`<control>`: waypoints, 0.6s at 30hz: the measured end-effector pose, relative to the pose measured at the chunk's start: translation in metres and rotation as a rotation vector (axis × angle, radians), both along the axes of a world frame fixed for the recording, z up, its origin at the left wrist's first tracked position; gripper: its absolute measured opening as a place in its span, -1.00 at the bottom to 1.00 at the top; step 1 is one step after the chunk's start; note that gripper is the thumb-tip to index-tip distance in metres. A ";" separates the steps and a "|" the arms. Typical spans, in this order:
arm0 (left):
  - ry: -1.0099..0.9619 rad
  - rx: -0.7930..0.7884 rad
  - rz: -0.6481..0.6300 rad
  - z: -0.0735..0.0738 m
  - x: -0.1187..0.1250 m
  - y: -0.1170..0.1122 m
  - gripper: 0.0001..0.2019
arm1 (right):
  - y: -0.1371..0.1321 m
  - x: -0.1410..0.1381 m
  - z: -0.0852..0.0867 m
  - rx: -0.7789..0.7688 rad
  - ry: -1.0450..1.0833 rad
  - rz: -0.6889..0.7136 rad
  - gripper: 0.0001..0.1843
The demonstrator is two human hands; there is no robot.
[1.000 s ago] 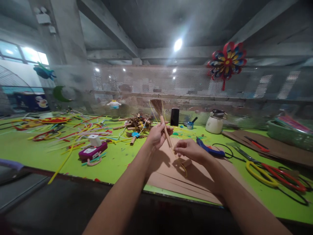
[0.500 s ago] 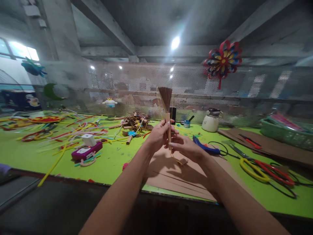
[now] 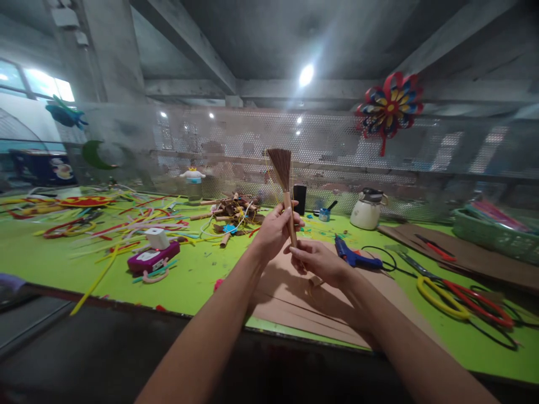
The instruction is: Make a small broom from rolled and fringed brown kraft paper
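Observation:
A small brown broom-like brush (image 3: 281, 168) stands nearly upright before me, its bristles fanned out at the top and yellow string hanging at its sides. My left hand (image 3: 275, 225) is closed around the upper part of its tan handle. Lower down, my right hand (image 3: 314, 261) pinches the bottom end of the same handle. Sheets of brown paper (image 3: 290, 308) lie on the table under both hands. Just below my right hand a small tan roll (image 3: 315, 281) rests on the paper.
On the green table (image 3: 197, 292), a blue glue gun (image 3: 357, 258), scissors (image 3: 442, 297) and a white jug (image 3: 365, 210) stand right. Leftward are a purple power strip (image 3: 154, 257), a heap of brown rolls (image 3: 236, 216) and scattered coloured strips. A green basket (image 3: 492, 230) sits far right.
The brush's top has tipped slightly left. My right hand has shifted a little down at the handle's end. The whole view has moved slightly.

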State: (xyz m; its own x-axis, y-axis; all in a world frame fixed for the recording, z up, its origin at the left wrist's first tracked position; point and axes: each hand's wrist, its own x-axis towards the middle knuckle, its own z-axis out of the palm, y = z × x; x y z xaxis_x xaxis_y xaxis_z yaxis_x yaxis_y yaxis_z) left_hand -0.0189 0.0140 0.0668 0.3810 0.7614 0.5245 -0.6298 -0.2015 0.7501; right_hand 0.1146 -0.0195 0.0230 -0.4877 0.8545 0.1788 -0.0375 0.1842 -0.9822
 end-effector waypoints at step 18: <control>0.142 -0.051 0.598 0.022 -0.028 0.004 -0.76 | 0.002 0.009 0.006 -0.026 0.032 -0.171 -0.64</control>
